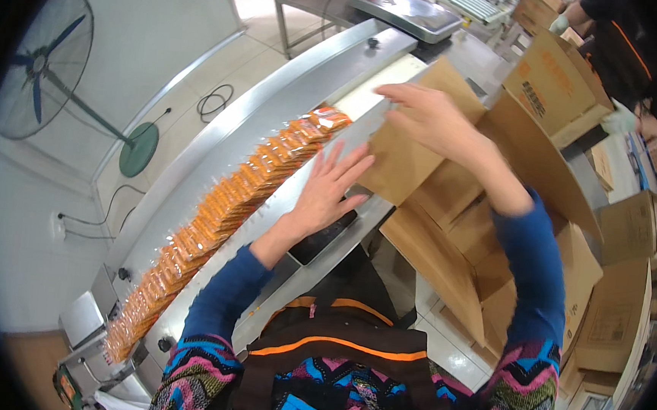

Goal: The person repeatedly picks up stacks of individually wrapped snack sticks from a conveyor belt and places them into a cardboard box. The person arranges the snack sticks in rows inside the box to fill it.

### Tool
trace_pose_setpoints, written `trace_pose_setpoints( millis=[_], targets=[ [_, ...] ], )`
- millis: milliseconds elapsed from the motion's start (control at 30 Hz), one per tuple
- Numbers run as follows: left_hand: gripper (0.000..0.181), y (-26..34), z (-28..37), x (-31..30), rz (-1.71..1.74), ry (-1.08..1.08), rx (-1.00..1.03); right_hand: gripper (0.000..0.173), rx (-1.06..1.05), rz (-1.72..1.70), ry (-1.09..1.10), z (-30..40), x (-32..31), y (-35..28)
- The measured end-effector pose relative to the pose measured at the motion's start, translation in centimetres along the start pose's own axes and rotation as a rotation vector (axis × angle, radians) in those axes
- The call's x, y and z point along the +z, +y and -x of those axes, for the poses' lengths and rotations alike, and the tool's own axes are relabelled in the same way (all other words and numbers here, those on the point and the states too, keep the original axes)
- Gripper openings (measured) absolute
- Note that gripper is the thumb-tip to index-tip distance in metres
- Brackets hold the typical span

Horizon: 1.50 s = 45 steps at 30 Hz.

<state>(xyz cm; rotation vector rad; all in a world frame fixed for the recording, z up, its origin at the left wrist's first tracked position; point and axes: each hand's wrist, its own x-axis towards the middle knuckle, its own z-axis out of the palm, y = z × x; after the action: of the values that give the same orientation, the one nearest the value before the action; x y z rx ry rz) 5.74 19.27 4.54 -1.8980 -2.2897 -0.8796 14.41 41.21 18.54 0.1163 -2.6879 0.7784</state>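
Note:
A long overlapping row of clear-wrapped orange snack packets (232, 198) lies along the metal conveyor trough (189, 161). My left hand (332, 191) is over the trough's near rail, fingers spread, just beside the far end of the row; nothing is in it. Farther out, my right hand (431, 121) hovers above a raised flap of the open cardboard box (433, 258), its fingers loosely bent and apart, slightly blurred. No object shows in its grasp. Inside the box, brown cardboard is visible, though my right forearm hides part of the interior. White belt (386, 77) shows past the last packet.
Beyond the trough's end rests a flat metal scale (405, 10). A pedestal fan (41, 65) stands at left, with a cable (214, 103) on the floor. Another cardboard box (554, 83) is at upper right, near a co-worker's gloved hand (620, 118). More cartons (612, 316) line the right.

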Motion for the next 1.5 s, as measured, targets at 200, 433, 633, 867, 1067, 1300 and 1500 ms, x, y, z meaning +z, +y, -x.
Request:
trace_pose_setpoints(
  millis=[200, 433, 633, 867, 1067, 1300, 1500],
  targets=[
    [0.114, -6.8, 12.9, -9.0, -0.359, 0.077, -0.537, 0.077, 0.382, 0.229, -0.393, -12.9, 15.9, 13.0],
    [0.12, -8.2, 18.7, -11.1, -0.367, -0.109, -0.741, 0.08, 0.527, -0.021, -0.582, -14.4, 21.6, 11.6],
    [0.112, -9.2, 14.7, -10.6, -0.18, -0.1, -0.686, 0.087, 0.644, -0.568, -0.688, -12.1, 18.4, 10.7],
    [0.106, -10.2, 10.3, -8.9, -0.184, -0.08, -0.651, 0.117, -0.108, 0.293, -0.597, -11.8, 16.4, 4.6],
    [0.106, -9.6, 8.2, -6.2, -0.193, 0.027, -0.787, 0.109, 0.037, 0.325, -0.654, -12.8, 17.0, 6.3],
    [0.086, -8.9, 8.1, -5.7, -0.194, 0.104, -0.8, 0.087, -0.065, 0.304, -0.407, -10.4, 16.8, 4.4],
    [0.08, -4.5, 4.6, -10.6, -0.277, 0.474, -0.411, 0.066, -0.263, 0.472, 0.249, -7.5, 6.7, -2.0]
  ],
)
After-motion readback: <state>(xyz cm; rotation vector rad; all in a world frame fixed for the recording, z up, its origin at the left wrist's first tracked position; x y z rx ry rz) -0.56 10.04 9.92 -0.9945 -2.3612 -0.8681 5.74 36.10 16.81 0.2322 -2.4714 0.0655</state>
